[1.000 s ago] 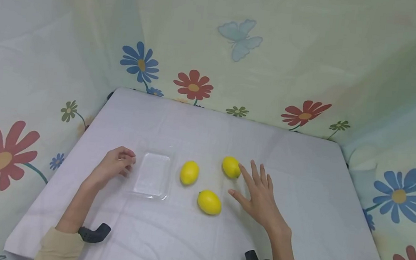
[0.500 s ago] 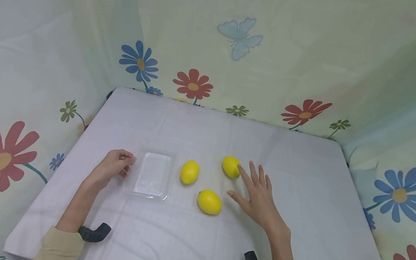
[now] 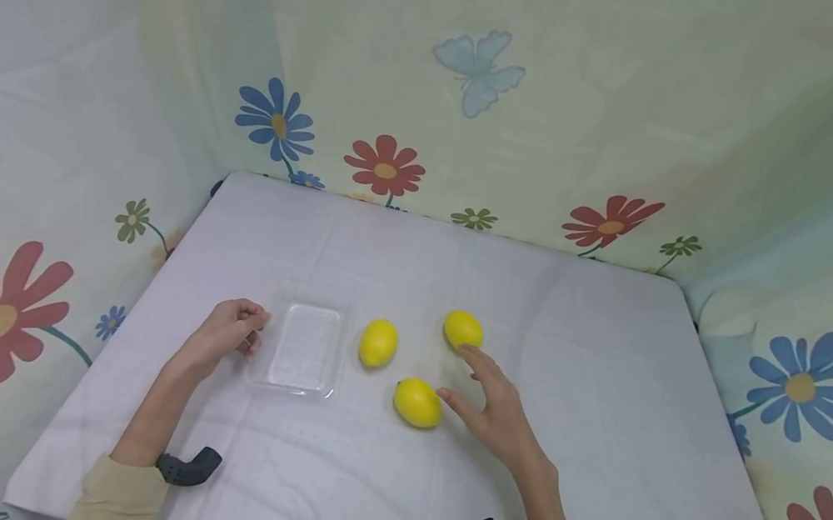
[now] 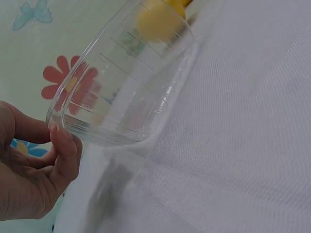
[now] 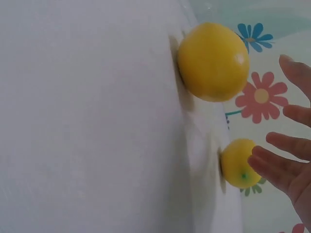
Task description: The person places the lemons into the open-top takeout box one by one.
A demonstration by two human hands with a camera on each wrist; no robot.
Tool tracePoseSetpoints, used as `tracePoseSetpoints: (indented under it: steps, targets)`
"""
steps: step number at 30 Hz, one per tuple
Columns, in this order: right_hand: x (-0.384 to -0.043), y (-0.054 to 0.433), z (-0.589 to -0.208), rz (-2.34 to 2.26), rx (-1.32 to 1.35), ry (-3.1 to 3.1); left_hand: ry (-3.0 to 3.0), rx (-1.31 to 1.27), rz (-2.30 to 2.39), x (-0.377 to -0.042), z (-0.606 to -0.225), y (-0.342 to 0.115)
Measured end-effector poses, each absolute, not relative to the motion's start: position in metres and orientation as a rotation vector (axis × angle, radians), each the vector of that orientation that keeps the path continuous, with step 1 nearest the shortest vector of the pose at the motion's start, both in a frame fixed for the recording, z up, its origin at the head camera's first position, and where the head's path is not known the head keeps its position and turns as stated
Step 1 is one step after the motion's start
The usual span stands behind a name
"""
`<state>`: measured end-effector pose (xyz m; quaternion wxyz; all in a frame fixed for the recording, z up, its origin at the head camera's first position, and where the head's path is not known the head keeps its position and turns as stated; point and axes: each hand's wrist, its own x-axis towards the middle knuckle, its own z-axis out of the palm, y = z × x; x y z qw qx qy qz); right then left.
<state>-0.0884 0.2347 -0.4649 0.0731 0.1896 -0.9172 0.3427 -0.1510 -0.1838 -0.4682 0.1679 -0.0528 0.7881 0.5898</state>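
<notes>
A clear plastic container (image 3: 306,348) rests on the white-covered table, and my left hand (image 3: 229,330) pinches its left rim. The left wrist view shows thumb and finger of that hand (image 4: 39,170) on the corner of the container (image 4: 121,97). To its right lie three yellow lemons: one close beside it (image 3: 378,343), a front lemon (image 3: 417,402) and a back-right lemon (image 3: 463,329). My right hand (image 3: 496,410) hovers just right of the front lemon, fingers spread and holding nothing. In the right wrist view the front lemon (image 5: 214,62) appears apart from the fingertips.
The white tablecloth (image 3: 603,353) covers the table, which ends at a back edge below a flower-printed curtain (image 3: 549,139). Curtain also hangs along the left and right sides. Each wrist wears a black camera mount, such as the left mount (image 3: 189,467).
My right hand has moved left and toward me, from beside the back-right lemon to the front one, its fingers bending a little. My left hand keeps its pinch on the container.
</notes>
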Motion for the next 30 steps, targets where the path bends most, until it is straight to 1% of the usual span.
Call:
tracePoseSetpoints:
  steps: [6,12,19,30]
  targets:
    - [-0.086,0.215,-0.477,1.145,0.659,-2.793,2.232,-0.15,1.699,-0.151,-0.467,-0.184]
    - [-0.08,0.201,-0.485,1.079,0.719,-2.859,2.24,-0.157,1.693,-0.15,-0.469,-0.184]
    - [-0.082,0.197,-0.487,1.025,0.783,-2.804,2.247,-0.136,1.721,-0.151,-0.467,-0.183]
    - [-0.08,0.195,-0.487,1.022,0.781,-2.796,2.246,-0.145,1.712,-0.15,-0.468,-0.185]
